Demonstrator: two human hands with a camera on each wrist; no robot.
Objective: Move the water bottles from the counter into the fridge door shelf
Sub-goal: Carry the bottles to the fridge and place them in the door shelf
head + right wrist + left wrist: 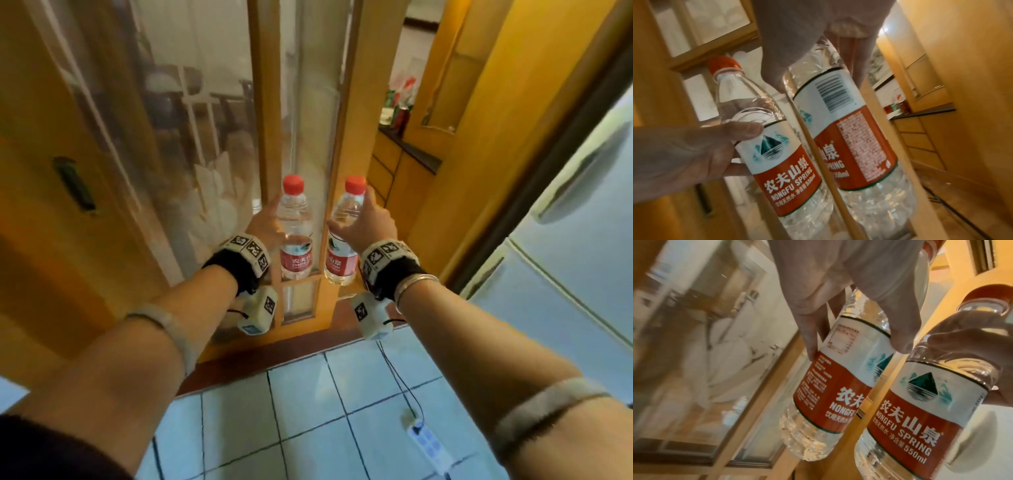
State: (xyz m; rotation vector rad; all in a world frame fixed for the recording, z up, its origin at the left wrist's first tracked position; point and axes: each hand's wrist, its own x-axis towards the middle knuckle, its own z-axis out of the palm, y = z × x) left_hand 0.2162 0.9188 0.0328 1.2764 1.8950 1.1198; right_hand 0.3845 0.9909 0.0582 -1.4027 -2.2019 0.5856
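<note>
I hold two clear water bottles with red caps and red-and-white labels, upright and side by side in the air before a wooden glass door. My left hand (265, 226) grips the left bottle (296, 233) around its upper body; in the left wrist view the same bottle (838, 369) shows fingers (812, 331) curled over it. My right hand (368, 222) grips the right bottle (342, 236) near its shoulder, and the right wrist view shows that bottle (855, 138) with the left bottle (777, 154) beside it. The pale fridge (565, 246) stands at the right, its doors closed.
A wooden sliding door with frosted glass (191, 137) fills the view ahead. Beyond an opening, a dark counter (411, 147) carries bottles and jars. On the pale tiled floor lies a white power strip (428, 442) with a black cable.
</note>
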